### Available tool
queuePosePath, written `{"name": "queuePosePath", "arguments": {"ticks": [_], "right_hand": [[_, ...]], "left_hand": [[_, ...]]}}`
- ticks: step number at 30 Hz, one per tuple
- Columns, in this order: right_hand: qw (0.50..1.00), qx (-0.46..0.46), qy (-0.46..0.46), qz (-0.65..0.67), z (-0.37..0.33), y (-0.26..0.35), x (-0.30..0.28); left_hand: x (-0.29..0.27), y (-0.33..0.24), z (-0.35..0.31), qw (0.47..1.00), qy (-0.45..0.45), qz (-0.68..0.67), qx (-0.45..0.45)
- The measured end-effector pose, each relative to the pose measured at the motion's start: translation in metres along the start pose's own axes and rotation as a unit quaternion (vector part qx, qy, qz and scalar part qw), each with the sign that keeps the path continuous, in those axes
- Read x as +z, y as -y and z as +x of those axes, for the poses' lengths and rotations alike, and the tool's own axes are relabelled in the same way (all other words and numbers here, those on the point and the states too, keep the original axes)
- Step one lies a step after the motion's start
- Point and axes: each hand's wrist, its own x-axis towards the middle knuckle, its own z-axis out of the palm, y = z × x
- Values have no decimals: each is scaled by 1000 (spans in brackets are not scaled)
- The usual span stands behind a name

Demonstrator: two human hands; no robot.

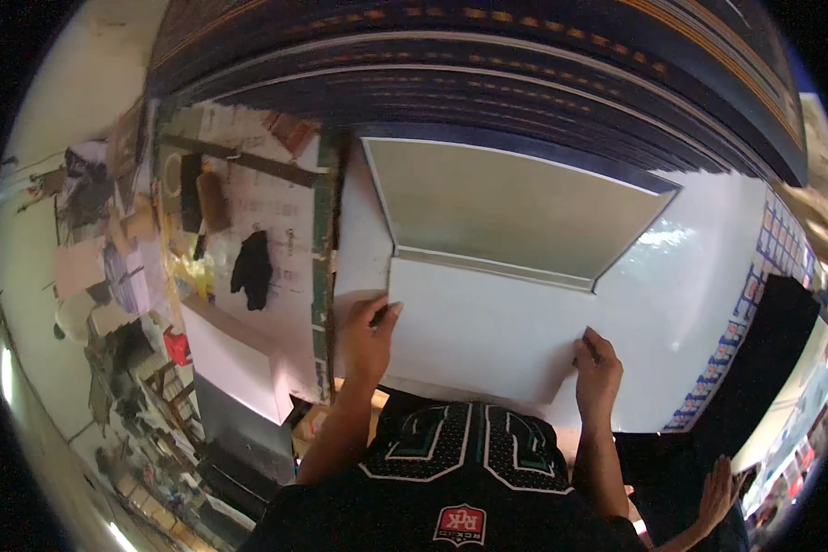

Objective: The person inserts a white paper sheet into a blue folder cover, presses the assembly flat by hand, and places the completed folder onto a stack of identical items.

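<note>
A white panel (478, 317) lies in front of me, along the near side of a shallow box (497, 207) with a grey-beige inside and dark blue edges. My left hand (368, 342) pinches the panel's left edge between thumb and fingers. At its right edge, my right hand (600, 368) is closed, fingertips together, and a shadow falls on the panel beside it. Whether the panel is joined to the box, I cannot tell. Both rest on a glossy white work surface (676, 267).
Dark blue boxes with gold lines (488, 55) are stacked along the far side. On the left, a side table (285, 221) holds a black cloth (252, 269), a tape roll and a white box (235, 354). Another person's hand (716, 495) shows at the lower right.
</note>
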Motion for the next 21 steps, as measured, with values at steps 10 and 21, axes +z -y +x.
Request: {"name": "queuePosePath", "arguments": {"ticks": [10,21], "right_hand": [[999,21,17,28,4,5,-3],[994,53,9,94,12,-10,-3]], "left_hand": [[-11,-16,2,999,19,8,-31],[-4,-10,2,1000,1,11,-2]]}}
